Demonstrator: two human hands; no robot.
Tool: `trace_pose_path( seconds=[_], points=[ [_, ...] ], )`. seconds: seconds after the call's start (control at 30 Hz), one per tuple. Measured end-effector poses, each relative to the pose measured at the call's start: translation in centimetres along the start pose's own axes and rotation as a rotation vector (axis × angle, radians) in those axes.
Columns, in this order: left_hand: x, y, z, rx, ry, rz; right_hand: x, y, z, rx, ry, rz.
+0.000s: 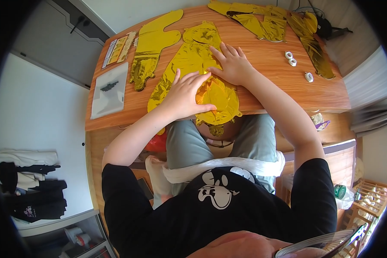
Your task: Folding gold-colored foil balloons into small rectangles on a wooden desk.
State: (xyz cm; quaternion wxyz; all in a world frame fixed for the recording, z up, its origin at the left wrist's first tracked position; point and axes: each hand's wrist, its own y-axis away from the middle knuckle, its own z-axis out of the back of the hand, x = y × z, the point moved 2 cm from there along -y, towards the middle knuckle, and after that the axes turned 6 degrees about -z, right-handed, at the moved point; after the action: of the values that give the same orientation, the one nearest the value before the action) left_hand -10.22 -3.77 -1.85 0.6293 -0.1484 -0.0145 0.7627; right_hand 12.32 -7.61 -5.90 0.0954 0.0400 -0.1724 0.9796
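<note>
A flat gold foil balloon [189, 60] lies before me on the wooden table, its rounded near end hanging a little past the front edge. My left hand [187, 95] rests over its near part with fingers and thumb spread. Farther up and to the right, my right hand [233, 64] lies with fingers outstretched on the foil's right side. Neither hand grips anything. Left of this balloon is another flat gold foil balloon [158, 36]. More gold foil pieces [262, 19] lie at the back right, with a long narrow gold one [311, 43] beside them.
White tape rolls [308, 77] sit on the table [284, 94] at the right. A clear plastic sleeve [111, 90] with dark marks lies at the left, below some flat paper cards [118, 49]. Black cables and a dark device [327, 28] occupy the back right corner.
</note>
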Motion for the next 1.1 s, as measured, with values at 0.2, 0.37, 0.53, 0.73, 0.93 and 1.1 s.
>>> trace_pose_path(
  seconds=[0.2, 0.37, 0.53, 0.73, 0.93, 1.1],
  points=[
    [0.4, -0.3, 0.3, 0.016, 0.098, 0.041, 0.1, 0.0, 0.0, 0.044, 0.019, -0.010],
    [0.8, -0.5, -0.1, 0.060, 0.077, 0.068, 0.2, 0.1, 0.3, -0.006, 0.000, 0.006],
    [0.5, -0.8, 0.0, 0.102, 0.069, 0.084, 0.1, 0.2, 0.6, 0.062, 0.025, -0.014],
    [0.1, -0.8, 0.1, 0.151, 0.076, 0.096, 0.3, 0.2, 0.5, 0.039, 0.008, -0.006],
    [-0.4, -0.6, -0.2, 0.117, 0.069, 0.064, 0.0, 0.1, 0.4, -0.002, 0.004, 0.012],
    [-0.4, -0.6, -0.2, 0.147, 0.074, 0.059, 0.1, 0.2, 0.2, 0.009, 0.011, 0.009]
  ],
)
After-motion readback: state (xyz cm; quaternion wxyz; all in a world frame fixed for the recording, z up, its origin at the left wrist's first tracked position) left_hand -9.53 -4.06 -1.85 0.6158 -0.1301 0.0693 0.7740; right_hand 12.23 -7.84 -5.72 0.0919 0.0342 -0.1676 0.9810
